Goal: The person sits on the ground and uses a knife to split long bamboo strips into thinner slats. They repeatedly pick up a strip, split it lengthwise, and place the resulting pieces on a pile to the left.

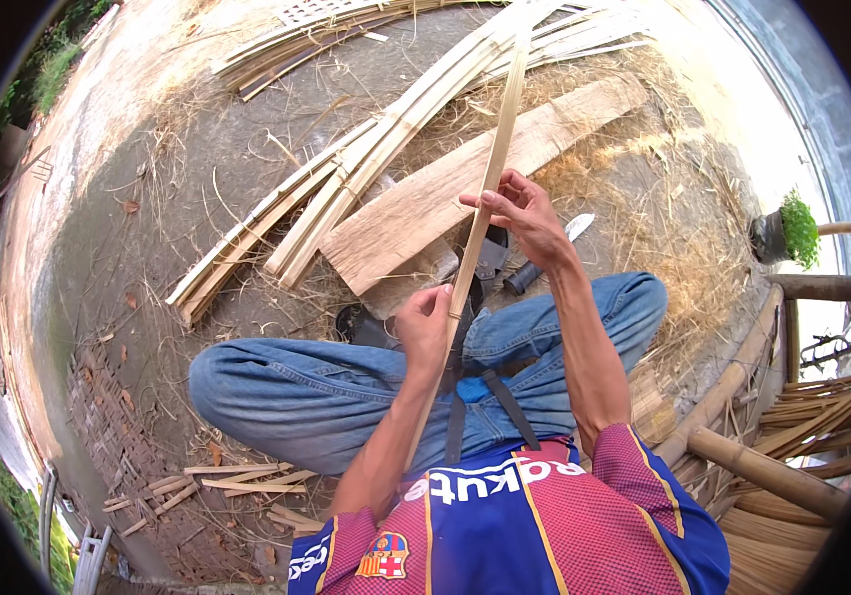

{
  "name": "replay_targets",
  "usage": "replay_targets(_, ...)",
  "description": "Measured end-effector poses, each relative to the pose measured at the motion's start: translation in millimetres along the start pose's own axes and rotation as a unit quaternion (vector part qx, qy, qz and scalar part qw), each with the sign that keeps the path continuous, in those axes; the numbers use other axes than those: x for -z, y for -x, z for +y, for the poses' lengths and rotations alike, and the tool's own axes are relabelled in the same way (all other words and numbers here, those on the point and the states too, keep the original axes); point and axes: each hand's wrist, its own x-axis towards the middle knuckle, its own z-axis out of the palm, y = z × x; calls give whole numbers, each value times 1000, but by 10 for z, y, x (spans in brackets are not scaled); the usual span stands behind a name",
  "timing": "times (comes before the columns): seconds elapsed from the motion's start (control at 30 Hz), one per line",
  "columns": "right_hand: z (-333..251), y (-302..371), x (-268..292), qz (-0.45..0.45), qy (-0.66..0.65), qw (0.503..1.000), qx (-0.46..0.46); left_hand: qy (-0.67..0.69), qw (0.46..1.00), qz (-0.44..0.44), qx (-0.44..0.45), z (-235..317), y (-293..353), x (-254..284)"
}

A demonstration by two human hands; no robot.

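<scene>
A long, pale bamboo strip (496,164) runs from beside my body up past the far bundles. My left hand (424,322) pinches its lower part, near a node, between thumb and fingers. Higher up, my right hand (525,218) is closed around the strip, thumb and fingertips on either side of it. A knife (519,279) with a dark handle and a broad metal blade lies on the ground beside my right wrist. Beyond my hands, a wooden plank (376,233) lies at a slant beneath the strip.
Bundles of split bamboo (356,169) lie on the ground ahead, with another bundle (316,45) farther back. Shavings (683,228) are strewn to the right. Short offcuts (257,480) lie by my left knee. A potted plant (797,230) and bamboo poles (768,474) stand at right.
</scene>
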Motion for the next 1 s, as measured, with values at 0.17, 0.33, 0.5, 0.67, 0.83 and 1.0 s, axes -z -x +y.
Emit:
replay_targets(0.17,-18,38,20,-8,3,1000,3,-17,1000,18,19,-21,-12,-19)
replay_targets(0.33,27,-28,51,8,48,999,0,-107,993,-13,-45,112,9,-22)
replay_targets(0.5,173,-15,11,83,70,994,-8,-161,984,-78,-20,-32,-39,-46)
replay_targets(0.67,441,53,55,140,52,988,-39,-131,983,-126,34,181,13,-65)
replay_targets(0.83,636,543,-252,228,377,896,57,-124,988,-91,1,19,-13,-81)
replay_targets(1.0,775,1063,-429,115,321,938,55,-113,987,-108,32,50,-13,-63)
